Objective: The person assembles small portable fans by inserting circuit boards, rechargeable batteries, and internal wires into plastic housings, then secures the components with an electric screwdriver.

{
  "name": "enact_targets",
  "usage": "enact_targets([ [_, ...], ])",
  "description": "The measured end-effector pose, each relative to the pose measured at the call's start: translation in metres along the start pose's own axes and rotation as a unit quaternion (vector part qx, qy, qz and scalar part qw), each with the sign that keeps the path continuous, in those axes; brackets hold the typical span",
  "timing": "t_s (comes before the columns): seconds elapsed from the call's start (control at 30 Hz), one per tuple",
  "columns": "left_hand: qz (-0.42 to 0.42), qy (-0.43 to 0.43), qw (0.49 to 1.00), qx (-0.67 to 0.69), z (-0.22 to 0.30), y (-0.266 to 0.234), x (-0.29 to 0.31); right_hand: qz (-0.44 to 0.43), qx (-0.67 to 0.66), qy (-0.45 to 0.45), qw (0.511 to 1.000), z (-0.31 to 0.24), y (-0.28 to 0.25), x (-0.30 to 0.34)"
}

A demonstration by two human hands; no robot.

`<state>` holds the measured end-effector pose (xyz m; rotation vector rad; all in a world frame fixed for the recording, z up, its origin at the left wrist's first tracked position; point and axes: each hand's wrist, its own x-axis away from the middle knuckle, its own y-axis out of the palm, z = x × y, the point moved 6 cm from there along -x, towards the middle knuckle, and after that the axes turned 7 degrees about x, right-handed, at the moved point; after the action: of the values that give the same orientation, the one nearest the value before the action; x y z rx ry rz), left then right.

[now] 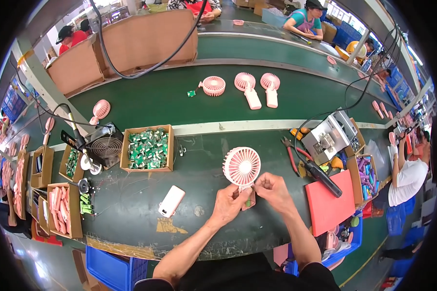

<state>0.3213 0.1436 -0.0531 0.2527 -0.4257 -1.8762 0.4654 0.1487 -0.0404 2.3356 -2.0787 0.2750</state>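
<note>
Both hands, left (229,202) and right (272,190), pinch the fan (242,167); back cover (172,201) at 9 o'clock, not yet fitted.

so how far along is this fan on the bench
Done: the round pink fan head has its grille on. In hand: both hands, left hand and right hand, work at its base, around a small green part. Left: the white and pink handle shell lies apart, unattached.

head view (fisheye) looking down, seemingly close
</note>
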Motion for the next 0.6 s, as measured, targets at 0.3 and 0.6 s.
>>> enact_targets([
  [0.3, 0.014, -0.033, 0.999, 0.014, -0.008, -0.008, -0.008, -0.011, -0.068, 0.099, 0.993, 0.002, -0.003, -0.001],
  [0.6, 0.027, -0.039, 0.998, -0.027, -0.008, -0.007, -0.004, -0.003, -0.054, 0.071, 0.996, -0.002, -0.003, 0.004],
])
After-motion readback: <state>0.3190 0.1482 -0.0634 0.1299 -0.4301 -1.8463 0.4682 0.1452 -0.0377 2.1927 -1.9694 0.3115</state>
